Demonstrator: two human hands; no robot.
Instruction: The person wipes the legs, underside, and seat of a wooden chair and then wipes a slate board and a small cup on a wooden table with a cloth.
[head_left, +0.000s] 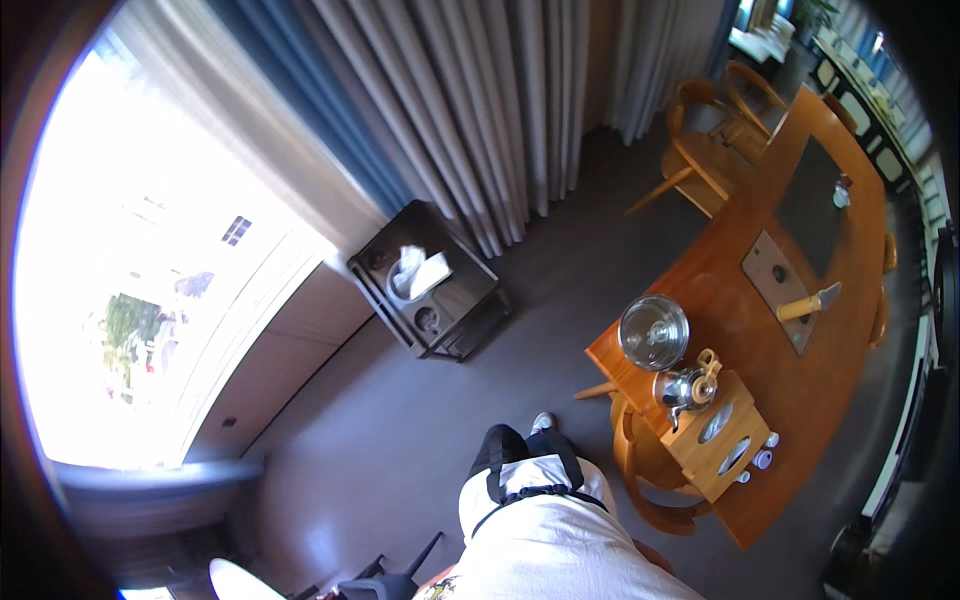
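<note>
Neither of my hands is in view; only slivers of my arms show beside my white shirt (555, 540). To my right stands a long wooden table (690, 285). On its near end are a round glass-lidded pot (652, 332), a glass kettle (686, 390) with a wooden lid and handle, and wooden boxes (694, 442) with oval openings showing something white inside. Several small white containers (763, 459) stand beside the boxes. Farther along, a yellow-handled object (802, 307) stands on an inset panel (765, 262).
A wooden chair (652, 495) stands against the table's near side, another chair (697, 150) at its far end. A dark cart (472, 281) with a bin holding white paper (427, 276) stands by the curtains (450, 90). Dark floor (352, 427) lies between window wall and table.
</note>
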